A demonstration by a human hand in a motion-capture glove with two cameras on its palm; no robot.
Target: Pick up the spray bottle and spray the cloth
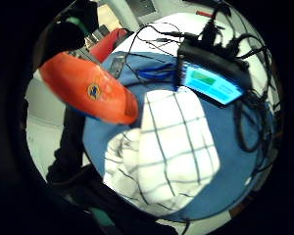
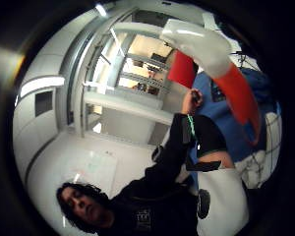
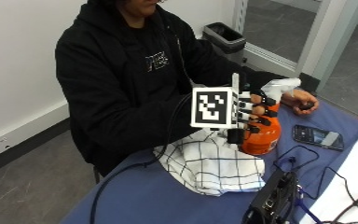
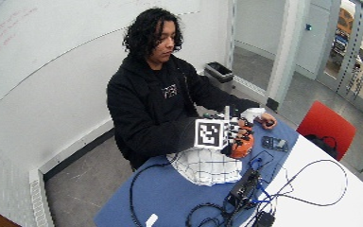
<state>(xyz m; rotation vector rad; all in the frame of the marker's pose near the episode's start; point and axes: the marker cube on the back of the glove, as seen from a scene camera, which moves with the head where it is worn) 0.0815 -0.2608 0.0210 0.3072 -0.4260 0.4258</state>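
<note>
While the person is sitting at the blue-covered bench (image 3: 135, 196), the gloved right hand (image 3: 253, 114) is wrapping its fingers (image 3: 258, 111) around the neck of the orange spray bottle (image 3: 261, 133), just under its white sprayer head. It is holding the bottle tilted and lifted off the bench, right beside the far edge of the white checked cloth (image 3: 207, 163), which is lying crumpled on the blue cover in front of the person. From the little finger side palm view, the bottle's orange body (image 1: 88, 90) is hanging over the blue cover next to the cloth (image 1: 161, 152); from the thumb side palm view, the white sprayer head and orange shoulder (image 2: 221, 64) are filling the space close to the palm. Whether the bottle's base is clear of the cloth's edge is hard to tell. The bare left hand (image 3: 303, 100) is resting on the bench beyond the bottle, near a phone (image 3: 317, 136) lying flat on the cover. A black device with a lit screen (image 1: 213, 73) is sitting past the cloth, with cables (image 4: 314, 184) trailing across the bench.
</note>
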